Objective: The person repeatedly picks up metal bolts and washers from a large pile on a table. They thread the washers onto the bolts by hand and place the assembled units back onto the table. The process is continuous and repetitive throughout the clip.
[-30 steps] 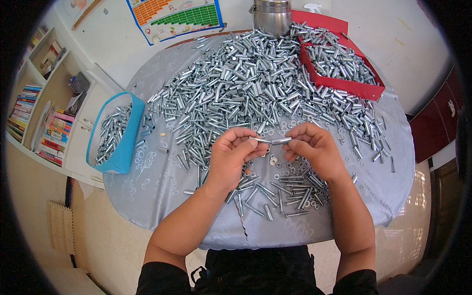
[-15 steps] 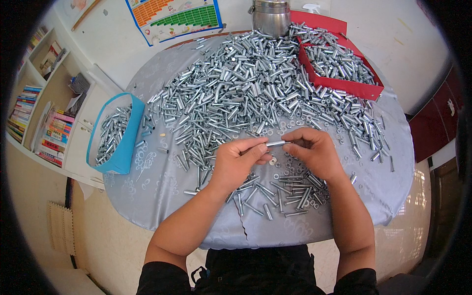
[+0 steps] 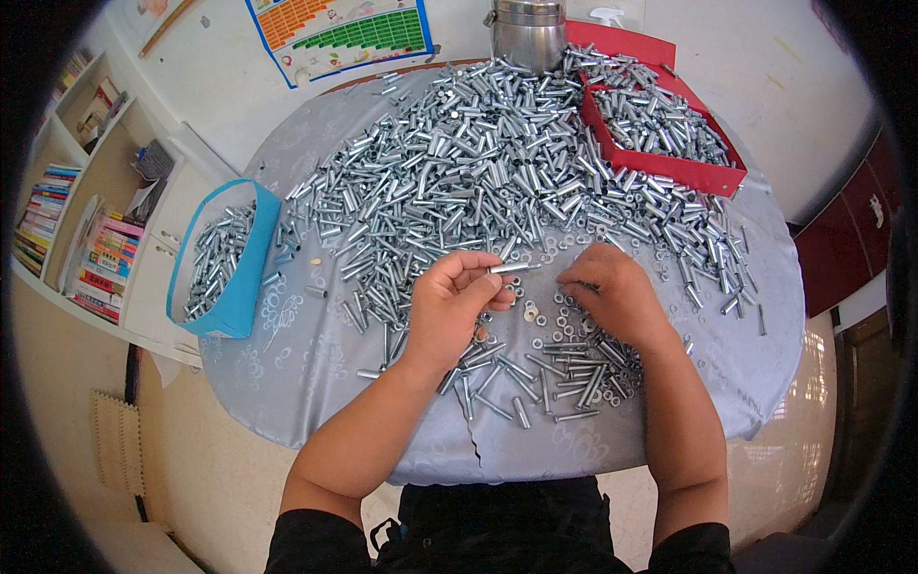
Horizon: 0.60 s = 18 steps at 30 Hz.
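Note:
Between the thumb and fingers of my left hand (image 3: 451,304) is a silvery sleeve anchor bolt (image 3: 513,269), lying level with its thin end pointing right. My right hand (image 3: 617,298) is a short way to the right, apart from the bolt. Its fingertips are pinched together over scattered washers and nuts; anything between them is too small or hidden to make out. Loose washers (image 3: 532,312) lie on the cloth between the hands. Below them, several bolts (image 3: 574,368) with nuts and washers form a small heap between my forearms.
A large pile of metal sleeves and bolts (image 3: 459,163) covers the middle and back of the round table (image 3: 316,402). A blue box (image 3: 251,277) of metal parts stands left, a red box (image 3: 669,170) at the back right. Behind the pile stands a steel pot (image 3: 528,38).
My right hand has let go of the bolt's right end and moved right. My left hand keeps the bolt, shifted slightly left.

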### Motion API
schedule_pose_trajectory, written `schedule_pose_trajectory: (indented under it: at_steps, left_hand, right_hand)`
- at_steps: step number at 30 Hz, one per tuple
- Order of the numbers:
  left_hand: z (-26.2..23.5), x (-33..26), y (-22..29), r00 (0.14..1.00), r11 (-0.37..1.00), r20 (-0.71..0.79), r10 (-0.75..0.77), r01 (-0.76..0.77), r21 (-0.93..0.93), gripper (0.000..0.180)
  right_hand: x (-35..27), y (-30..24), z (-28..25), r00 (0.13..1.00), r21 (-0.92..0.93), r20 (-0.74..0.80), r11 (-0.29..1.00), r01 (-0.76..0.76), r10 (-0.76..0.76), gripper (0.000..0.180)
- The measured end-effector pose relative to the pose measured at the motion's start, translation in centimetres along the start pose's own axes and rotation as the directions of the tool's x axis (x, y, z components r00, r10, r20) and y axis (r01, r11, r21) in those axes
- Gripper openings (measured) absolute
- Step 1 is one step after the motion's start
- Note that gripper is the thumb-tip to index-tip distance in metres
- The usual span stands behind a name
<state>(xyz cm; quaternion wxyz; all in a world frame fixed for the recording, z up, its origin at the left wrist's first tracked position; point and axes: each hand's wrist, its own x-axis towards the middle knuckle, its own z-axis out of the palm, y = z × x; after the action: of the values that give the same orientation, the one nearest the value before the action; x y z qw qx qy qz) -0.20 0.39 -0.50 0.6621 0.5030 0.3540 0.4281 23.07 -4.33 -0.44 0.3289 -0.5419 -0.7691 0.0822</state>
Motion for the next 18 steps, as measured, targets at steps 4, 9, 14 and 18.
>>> schedule_pose_trajectory:
  at_steps: [4, 9, 14, 18]
  left_hand:
    - [0.1, 0.1, -0.3, 1.000, 1.000, 0.022, 0.004, -0.004, 0.013, 0.019]
    - [0.2, -0.1, 0.0, 0.999, 0.999, 0.008, -0.037, 0.036, 0.031, 0.020]
    - [0.3, -0.1, 0.0, 1.000, 0.999, 0.006, -0.016, 0.016, 0.029, 0.020]
    - [0.1, 0.0, -0.3, 0.998, 0.999, -0.057, 0.038, -0.039, -0.008, 0.019]
  right_hand:
    - [0.0, -0.1, 0.2, 0.999, -0.041, 0.040, 0.999, -0.030, 0.031, 0.010]
    - [0.2, -0.8, -0.1, 0.993, -0.056, 0.071, 0.995, -0.088, 0.092, 0.010]
    - [0.4, -0.7, 0.0, 0.993, -0.080, 0.082, 0.993, -0.081, 0.088, 0.008]
    - [0.8, -1.4, 0.7, 0.999, 0.098, 0.053, 0.995, -0.003, -0.002, 0.009]
